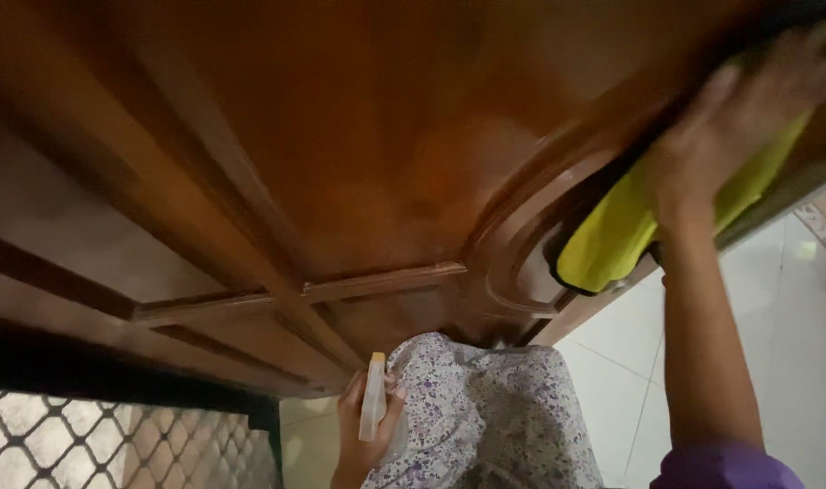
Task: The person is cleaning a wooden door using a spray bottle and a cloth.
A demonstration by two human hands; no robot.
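My right hand (748,118) presses a yellow cloth (626,226) flat against a glossy brown wooden door (340,136), near its curved raised moulding at the upper right. The cloth hangs down below my palm. My left hand (363,426) is low, next to my floral-patterned clothing (485,407), and is closed around a small white spray bottle (374,398) with a yellow top, held upright.
A metal lattice grille (96,444) shows at the lower left beside the door. White floor tiles (793,344) spread out at the right, below the door's edge. My purple sleeve (725,466) is at the bottom right.
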